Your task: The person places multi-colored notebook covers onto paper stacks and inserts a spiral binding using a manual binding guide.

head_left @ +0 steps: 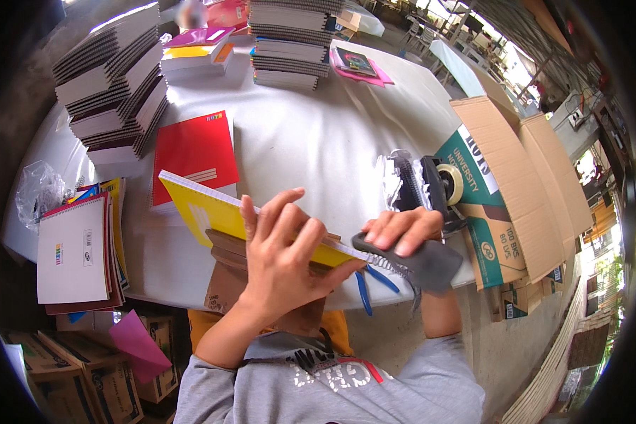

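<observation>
A yellow spiral notebook (201, 208) stands tilted on edge before me, propped against brown cardboard (226, 279) at my lap. My left hand (286, 244) grips it, with the thumb near the coil end and the fingers along its upper edge. In my right hand (406, 230) is a dark grey flat pad (431, 265), its end beside the notebook's wire coil (389, 265). I cannot tell whether pad and coil touch. Just below the coil lie blue-handled pliers (373, 286), their jaws hidden behind the notebook.
A red notebook (194, 155) lies on the white-covered table (297, 141). Tall spiral notebook stacks (113, 85) stand at the far left and far middle. To the right are a tape dispenser (449, 184) and an opened cardboard box (516, 191). More notebooks (74, 251) sit at the left edge.
</observation>
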Available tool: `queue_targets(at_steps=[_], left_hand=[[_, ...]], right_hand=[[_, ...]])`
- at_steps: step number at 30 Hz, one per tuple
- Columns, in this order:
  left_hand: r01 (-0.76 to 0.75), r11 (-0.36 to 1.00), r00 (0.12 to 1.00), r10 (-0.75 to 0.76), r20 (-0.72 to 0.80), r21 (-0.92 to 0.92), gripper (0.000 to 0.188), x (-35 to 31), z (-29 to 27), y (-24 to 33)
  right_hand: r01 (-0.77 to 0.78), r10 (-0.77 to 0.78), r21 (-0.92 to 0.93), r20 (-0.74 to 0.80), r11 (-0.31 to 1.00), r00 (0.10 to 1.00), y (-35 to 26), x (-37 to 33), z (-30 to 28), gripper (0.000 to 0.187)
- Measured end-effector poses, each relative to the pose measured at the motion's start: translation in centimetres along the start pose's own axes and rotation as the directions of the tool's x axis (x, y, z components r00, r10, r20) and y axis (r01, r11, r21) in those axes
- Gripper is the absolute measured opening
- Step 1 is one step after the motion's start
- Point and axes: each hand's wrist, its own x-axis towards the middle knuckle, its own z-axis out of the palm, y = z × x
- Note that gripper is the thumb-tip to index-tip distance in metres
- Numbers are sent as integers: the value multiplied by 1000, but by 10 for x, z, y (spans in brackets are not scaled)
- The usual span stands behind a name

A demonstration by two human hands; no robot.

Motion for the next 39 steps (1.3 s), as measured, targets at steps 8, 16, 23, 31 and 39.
queue_targets(at_steps=[8, 16, 23, 31, 39], left_hand=[[-4, 1000, 1000, 4, 17, -4, 43, 1, -2, 6], [64, 987, 998, -66, -11, -151, 56, 2, -4, 5], [31, 990, 999, -34, -23, -136, 88, -1, -8, 2], [152, 961, 987, -134, -92, 233, 69, 4, -27, -36], [148, 967, 978, -112, -175, 208, 66, 1, -33, -51]], right_hand=[[151, -106, -360, 141, 921, 984, -32, 18, 21, 12], [103, 32, -502, 253, 858, 967, -33, 33, 19, 19], [-214, 275, -809, -67, 548, 959, -20, 47, 20, 21], [-455, 233, -542, -429, 706, 873, -12, 41, 35, 20], [-24, 9, -527, -30, 849, 1000, -1, 64, 43, 12]])
